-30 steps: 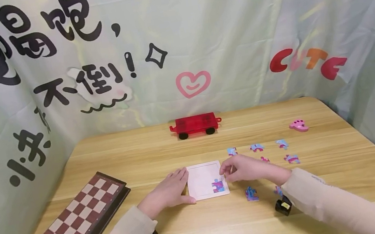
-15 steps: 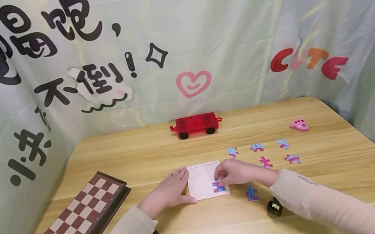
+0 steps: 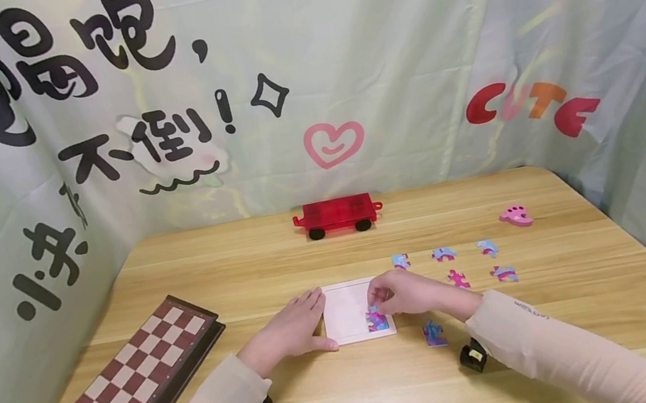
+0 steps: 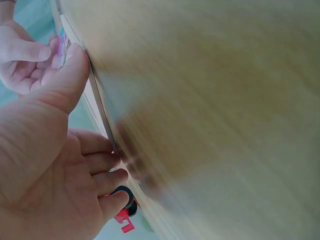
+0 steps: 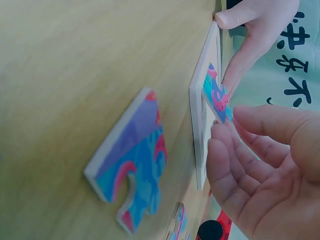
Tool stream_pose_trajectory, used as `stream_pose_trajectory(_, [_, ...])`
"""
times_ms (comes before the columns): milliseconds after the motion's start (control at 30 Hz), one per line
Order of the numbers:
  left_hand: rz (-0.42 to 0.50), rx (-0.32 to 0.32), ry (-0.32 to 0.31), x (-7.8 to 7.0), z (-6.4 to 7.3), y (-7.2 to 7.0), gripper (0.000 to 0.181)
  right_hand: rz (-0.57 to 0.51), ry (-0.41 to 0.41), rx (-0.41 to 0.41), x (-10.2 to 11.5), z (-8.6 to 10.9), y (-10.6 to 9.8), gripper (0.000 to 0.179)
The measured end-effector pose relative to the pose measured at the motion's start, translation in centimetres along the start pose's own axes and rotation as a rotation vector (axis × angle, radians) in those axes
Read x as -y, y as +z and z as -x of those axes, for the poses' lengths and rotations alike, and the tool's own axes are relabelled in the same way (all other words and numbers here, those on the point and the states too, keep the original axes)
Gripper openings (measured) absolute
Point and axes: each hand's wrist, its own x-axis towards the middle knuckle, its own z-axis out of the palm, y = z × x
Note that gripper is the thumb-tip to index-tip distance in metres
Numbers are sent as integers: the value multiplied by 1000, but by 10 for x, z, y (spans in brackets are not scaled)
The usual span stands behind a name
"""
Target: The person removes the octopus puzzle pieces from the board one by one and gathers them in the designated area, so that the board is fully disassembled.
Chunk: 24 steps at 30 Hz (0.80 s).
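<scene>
A square white puzzle tray (image 3: 344, 306) lies on the wooden table in the head view, with one blue, purple and pink puzzle piece (image 3: 377, 322) at its near right corner. My right hand (image 3: 402, 292) pinches that piece by its far edge between thumb and fingers; in the right wrist view the piece (image 5: 217, 95) stands tilted up from the tray. At the tray's left side, my left hand (image 3: 293, 325) rests with fingers extended, thumb at the near left corner. In the left wrist view the left thumb (image 4: 75, 75) touches the tray's edge.
Several loose puzzle pieces (image 3: 456, 279) lie to the right, with another loose piece (image 3: 433, 333) near the right wrist. A pink toy (image 3: 517, 216) sits farther right. A red wheeled toy wagon (image 3: 338, 213) stands at the back, and a folded chessboard (image 3: 132, 390) lies left.
My right hand has moved left from the tray's right edge onto the puzzle piece, which now appears slightly raised. The left hand has stayed in place.
</scene>
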Motion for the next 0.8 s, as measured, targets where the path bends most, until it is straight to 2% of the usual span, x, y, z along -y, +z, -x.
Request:
stream_pose_trajectory(233, [6, 1, -2, 0, 0, 0, 89, -50, -10, -3, 2, 4, 0, 8])
stream_pose_trajectory(400, [-6, 4, -4, 1, -1, 1, 90, -114, 13, -7, 2, 8, 0, 11])
stream_pose_trajectory(600, [-4, 6, -11, 2, -2, 3, 90, -110, 20, -35, 0, 10, 1, 11])
stream_pose_trajectory(800, [-1, -2, 6, 2, 0, 2, 90, -166, 25, -85, -6, 22, -13, 11])
